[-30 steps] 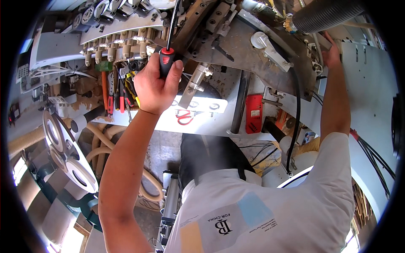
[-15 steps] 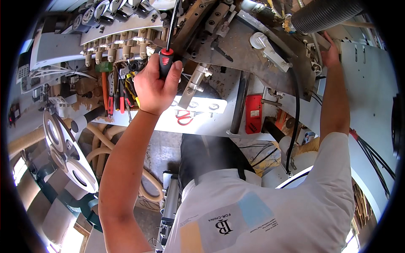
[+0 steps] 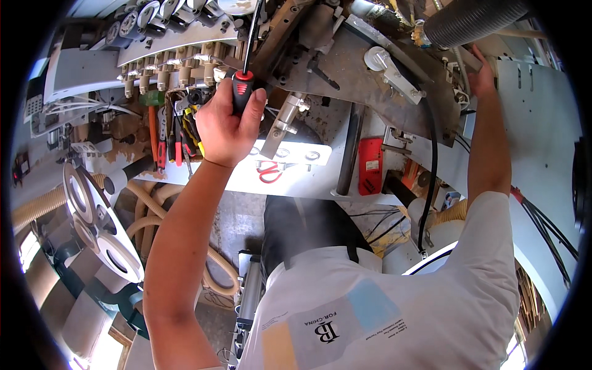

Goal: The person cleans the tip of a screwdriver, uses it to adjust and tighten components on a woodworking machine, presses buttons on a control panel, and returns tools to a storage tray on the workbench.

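Note:
My left hand (image 3: 228, 126) is closed around the black and red handle of a screwdriver (image 3: 243, 92). The screwdriver's long dark shaft points up beside a dark metal bar of the machine, and its tip is beyond the top edge of the picture. My right hand (image 3: 483, 77) reaches to the far right, its fingers stretched along a brownish block (image 3: 472, 61) at the machine's side. Between the hands lies a flat dark metal plate (image 3: 370, 92) carrying a round-ended lever arm (image 3: 394, 75). A small metal cylinder (image 3: 287, 116) sits just right of my left hand.
Pliers and other hand tools (image 3: 176, 132) hang left of my left hand. Red-handled scissors (image 3: 270, 171) lie on the white ledge (image 3: 240, 179), near a red box (image 3: 370, 166). A black cable (image 3: 434, 179) hangs down at right. A ribbed grey hose (image 3: 472, 23) crosses the top right.
Both hands keep their places, and the screwdriver stays in my left hand. A bolted metal block near the top centre now appears blurred.

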Demonstrator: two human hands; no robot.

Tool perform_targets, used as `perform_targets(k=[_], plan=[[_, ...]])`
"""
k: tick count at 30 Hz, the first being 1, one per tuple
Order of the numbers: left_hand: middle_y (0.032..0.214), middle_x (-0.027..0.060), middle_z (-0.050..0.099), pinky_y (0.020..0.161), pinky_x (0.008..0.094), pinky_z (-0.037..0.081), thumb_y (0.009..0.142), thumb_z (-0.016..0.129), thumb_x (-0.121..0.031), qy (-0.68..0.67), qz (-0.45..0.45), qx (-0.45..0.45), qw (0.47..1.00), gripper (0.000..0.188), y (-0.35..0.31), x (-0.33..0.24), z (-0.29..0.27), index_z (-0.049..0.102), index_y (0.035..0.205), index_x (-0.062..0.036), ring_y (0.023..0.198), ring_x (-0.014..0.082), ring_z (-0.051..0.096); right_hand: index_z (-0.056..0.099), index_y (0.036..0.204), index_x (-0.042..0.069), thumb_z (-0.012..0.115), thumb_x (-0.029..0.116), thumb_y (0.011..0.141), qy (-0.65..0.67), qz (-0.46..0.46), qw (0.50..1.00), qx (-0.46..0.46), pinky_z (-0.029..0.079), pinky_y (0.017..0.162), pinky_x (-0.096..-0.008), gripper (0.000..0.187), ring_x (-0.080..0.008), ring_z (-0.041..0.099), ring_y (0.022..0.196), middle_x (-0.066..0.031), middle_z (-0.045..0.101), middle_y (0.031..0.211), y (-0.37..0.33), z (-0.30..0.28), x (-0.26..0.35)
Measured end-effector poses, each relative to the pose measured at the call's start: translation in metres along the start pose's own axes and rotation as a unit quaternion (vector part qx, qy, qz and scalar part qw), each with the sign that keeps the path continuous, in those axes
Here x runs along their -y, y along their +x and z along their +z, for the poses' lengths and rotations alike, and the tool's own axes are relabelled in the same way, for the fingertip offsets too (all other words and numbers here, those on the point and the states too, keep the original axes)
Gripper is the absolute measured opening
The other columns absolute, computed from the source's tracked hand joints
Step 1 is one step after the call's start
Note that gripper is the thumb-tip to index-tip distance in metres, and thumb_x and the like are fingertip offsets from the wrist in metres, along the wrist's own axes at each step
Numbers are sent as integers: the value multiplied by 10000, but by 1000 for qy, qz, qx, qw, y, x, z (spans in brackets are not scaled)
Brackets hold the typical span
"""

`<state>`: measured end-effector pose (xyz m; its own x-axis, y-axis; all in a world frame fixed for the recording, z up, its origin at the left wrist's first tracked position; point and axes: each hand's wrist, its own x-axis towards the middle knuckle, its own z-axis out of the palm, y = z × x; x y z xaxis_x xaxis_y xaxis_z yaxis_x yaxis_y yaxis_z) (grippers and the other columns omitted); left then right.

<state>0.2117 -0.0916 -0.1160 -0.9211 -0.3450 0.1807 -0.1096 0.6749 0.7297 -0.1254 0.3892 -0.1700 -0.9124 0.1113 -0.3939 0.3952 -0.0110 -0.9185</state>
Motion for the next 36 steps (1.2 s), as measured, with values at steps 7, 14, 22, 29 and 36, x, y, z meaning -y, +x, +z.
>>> perform_targets(k=[7,14,22,29,36], plan=[[619,119,591,542,388,491,950,701,-396,0,3,1,1000,334,1,-2,0,616,920,-74,567,357,628,660,1081,77,688,293,979,93,64,994,-16,467,1052,-507,241,-306,605,1157,-108,667,1122,14,-8,0],[614,119,588,538,390,490,949,700,-400,6,5,0,1000,338,1,0,0,618,919,-74,567,362,630,672,1018,81,704,315,964,84,80,993,-6,492,1004,-459,242,-281,628,1108,-89,690,1062,18,-11,-2],[630,122,601,551,386,497,941,710,-386,-4,3,-5,1000,325,0,-1,1,645,955,-68,570,347,636,656,1175,122,713,408,948,55,72,996,18,491,996,-483,369,-281,624,1141,-66,682,1157,40,-30,-12],[630,117,607,553,383,501,941,708,-388,15,1,-1,1000,325,-1,0,-1,650,965,-69,578,338,649,606,1311,51,600,154,1024,95,102,990,-36,453,1108,-417,304,-244,566,1232,-78,618,1273,24,-10,-1],[624,108,607,549,387,504,942,702,-397,8,1,0,1000,327,0,-1,0,650,979,-75,568,340,649,466,1500,71,614,-111,937,-36,32,998,43,435,1142,-307,610,-163,551,1234,-44,566,1355,49,-39,-16]])
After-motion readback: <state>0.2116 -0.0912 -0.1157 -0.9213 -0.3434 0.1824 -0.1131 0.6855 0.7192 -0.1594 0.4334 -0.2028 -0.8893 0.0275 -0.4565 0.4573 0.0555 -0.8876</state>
